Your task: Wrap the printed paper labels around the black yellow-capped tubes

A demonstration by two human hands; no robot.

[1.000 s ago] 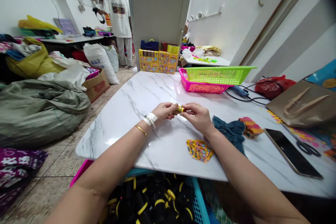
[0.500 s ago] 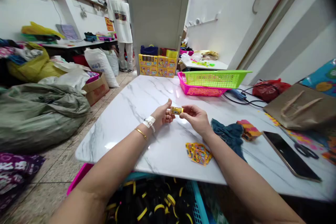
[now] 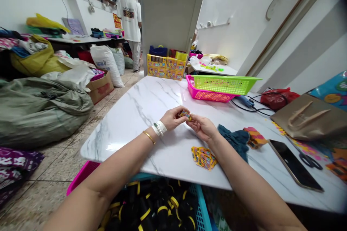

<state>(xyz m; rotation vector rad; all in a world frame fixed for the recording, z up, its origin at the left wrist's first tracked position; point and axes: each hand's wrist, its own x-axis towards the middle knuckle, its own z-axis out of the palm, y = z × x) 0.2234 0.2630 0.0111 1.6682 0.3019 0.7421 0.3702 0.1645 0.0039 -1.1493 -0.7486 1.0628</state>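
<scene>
Over the marble-patterned table [image 3: 130, 115], a small cylinder wrapped in a yellow printed label [image 3: 185, 115] is held between both hands. My left hand [image 3: 172, 119] closes on it from the left, thumb along its near side. From the right, the fingers of my right hand [image 3: 202, 126] pinch its end. The fingers cover part of the cylinder. A loose pile of yellow printed stickers [image 3: 204, 158] lies by my right forearm. Below the table edge, a blue basket [image 3: 202, 209] holds several black cylinders with yellow bands [image 3: 162, 209].
A green basket [image 3: 227, 83] sits in a pink basket [image 3: 208, 95] at the back, near yellow printed boxes [image 3: 166, 66]. To the right lie a dark blue cloth [image 3: 234, 139], phone [image 3: 294, 164], scissors [image 3: 310, 160] and paper bag [image 3: 306, 115]. A person [image 3: 131, 21] stands beyond.
The cylinder has been turned and tilted between my fingers. My left hand has rolled over from thumb-up to back-up, and my right hand has turned palm more upward. The view has shifted slightly.
</scene>
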